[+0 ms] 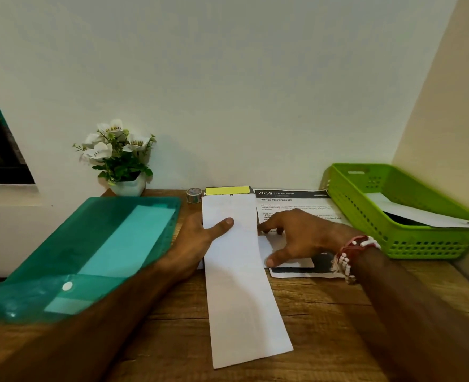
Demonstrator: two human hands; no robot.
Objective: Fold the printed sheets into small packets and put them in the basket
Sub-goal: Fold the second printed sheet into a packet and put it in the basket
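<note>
A sheet folded lengthwise into a long white strip (241,293) lies on the wooden desk, blank side up. My left hand (197,244) holds its left edge, thumb on top and fingers hidden beneath. My right hand (302,235) rests spread and flat on a printed sheet (296,202) headed "2659", fingertips touching the strip's right edge. Under the strip's far end lies another printed sheet with a yellow band (226,190). The green basket (420,244) stands at the right and holds a folded sheet (409,210).
A green translucent folder (90,252) lies at the left, partly over the desk edge. A white pot of flowers (120,158) and a small tape roll (194,194) stand by the back wall. Walls close the desk at the back and right.
</note>
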